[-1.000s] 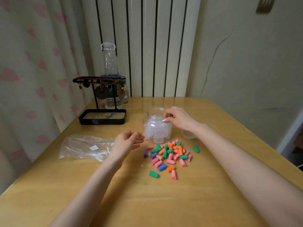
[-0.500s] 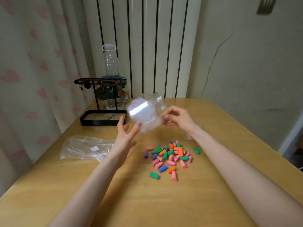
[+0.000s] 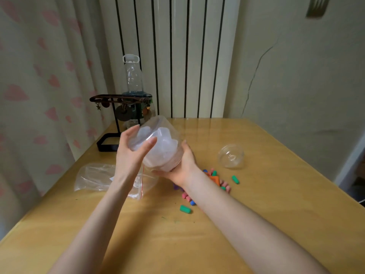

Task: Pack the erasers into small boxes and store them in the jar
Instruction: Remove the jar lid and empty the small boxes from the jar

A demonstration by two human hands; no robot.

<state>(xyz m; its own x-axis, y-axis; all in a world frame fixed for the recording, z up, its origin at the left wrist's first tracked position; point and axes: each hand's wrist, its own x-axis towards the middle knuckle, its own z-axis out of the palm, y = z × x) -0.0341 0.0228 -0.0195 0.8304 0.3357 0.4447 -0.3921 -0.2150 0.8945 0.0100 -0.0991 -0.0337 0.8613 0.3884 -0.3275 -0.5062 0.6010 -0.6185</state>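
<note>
The clear plastic jar (image 3: pixel 158 147) is up in the air over the table, tipped on its side, with several small translucent boxes (image 3: pixel 156 139) inside. Its threaded neck points down toward me and its base points up and left. My left hand (image 3: pixel 132 155) holds the base end between thumb and fingers. My right hand (image 3: pixel 179 167) cups the neck from below, fingers curled round it. The colourful erasers (image 3: pixel 214 177) lie in a pile on the table, partly hidden behind my right forearm. One green eraser (image 3: pixel 185 209) lies nearer me, and another green eraser (image 3: pixel 235 179) lies to the right.
A clear domed lid (image 3: pixel 231 156) rests on the wooden table (image 3: pixel 276 194) to the right. A crumpled plastic bag (image 3: pixel 94 177) lies at the left. A black stand (image 3: pixel 110 143) and a tall bottle (image 3: pixel 132 76) are at the back left, by the curtain.
The jar left the table and was tipped over; my left hand rose to take its base, and my right hand now holds its neck from below. The lid has come into sight.
</note>
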